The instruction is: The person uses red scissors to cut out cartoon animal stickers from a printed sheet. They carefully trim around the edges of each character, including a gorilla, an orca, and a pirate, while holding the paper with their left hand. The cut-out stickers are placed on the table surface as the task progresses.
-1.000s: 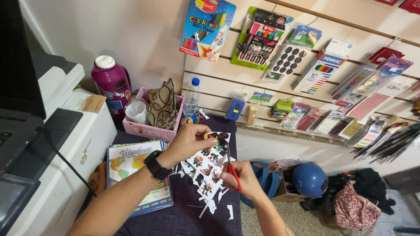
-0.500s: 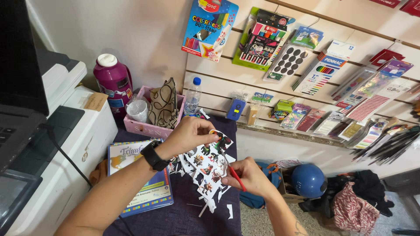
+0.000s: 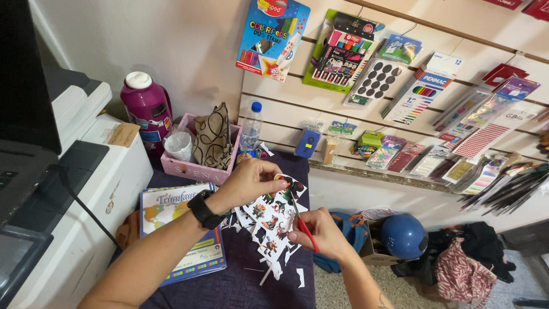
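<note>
Between the two hands, a white sheet of printed cartoon figures [image 3: 273,220] is held over a dark purple tabletop [image 3: 246,286]. Left hand [image 3: 249,182], with a black wristwatch [image 3: 204,210] on its wrist, is closed on the sheet's upper edge, thumb and fingertips pinched together on the paper. Right hand [image 3: 320,233] is clamped around the red handles of a pair of scissors [image 3: 301,220]; the blades point up from this hand into the sheet, near the left hand's fingertips. Whether the blades are apart or together cannot be told. Below the right hand, white paper offcuts [image 3: 301,277] lie on the tabletop. Left of the left forearm lies a blue-covered book [image 3: 177,220]. Beyond the left hand stands a pink box [image 3: 191,166] holding a patterned brown bag [image 3: 214,140], with a clear water bottle [image 3: 251,129] beside it and a magenta jug [image 3: 146,109] further left.
</note>
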